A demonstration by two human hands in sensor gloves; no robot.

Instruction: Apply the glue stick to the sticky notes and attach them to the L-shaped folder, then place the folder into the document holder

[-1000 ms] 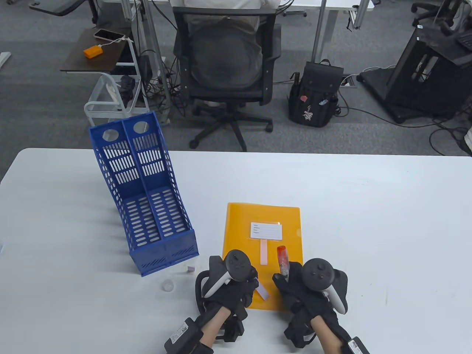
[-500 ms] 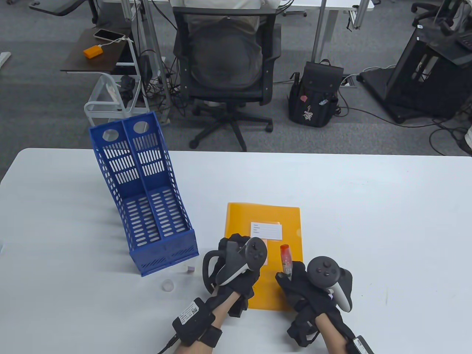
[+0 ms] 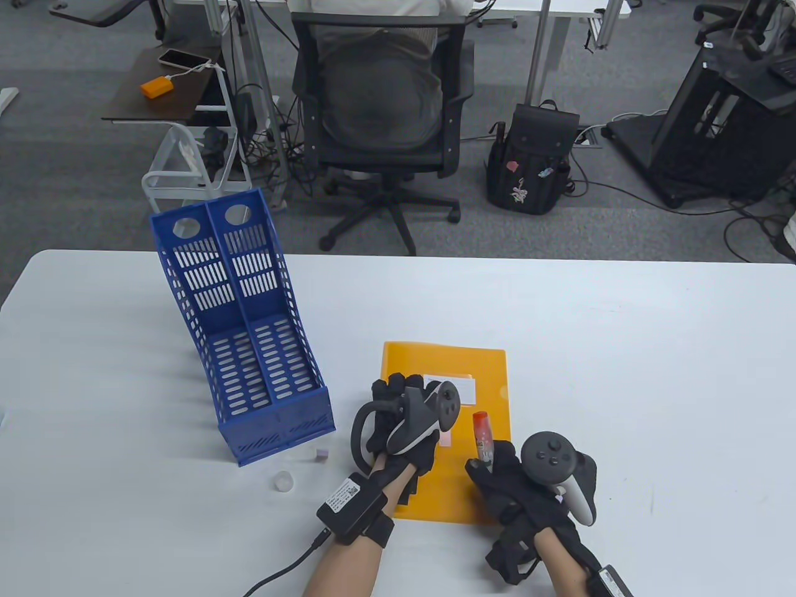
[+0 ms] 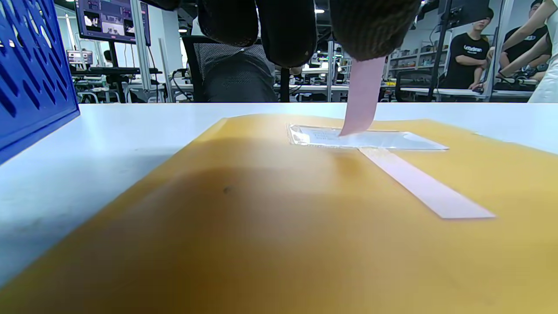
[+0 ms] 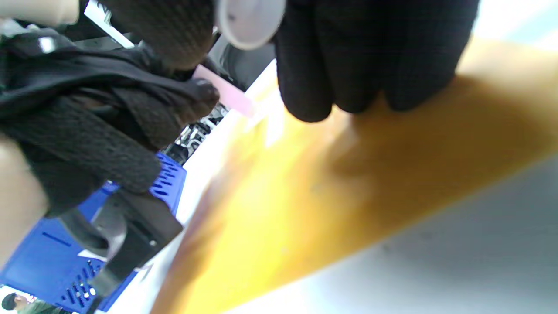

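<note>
An orange L-shaped folder lies flat on the white table, with a white label near its far edge. One pink sticky strip lies flat on the folder below the label. My left hand hovers over the folder and pinches a second pink strip, whose free end touches the label. My right hand rests at the folder's near right and grips an uncapped glue stick, red tip pointing away. The blue document holder stands to the left.
A clear glue cap and a small pad of notes lie in front of the holder. An office chair with a seated person and a black backpack are beyond the far edge of the table.
My left hand has moved forward over the folder from its near edge to the label, carrying the strip and turning at the wrist. The right hand with the glue stick has barely shifted.
</note>
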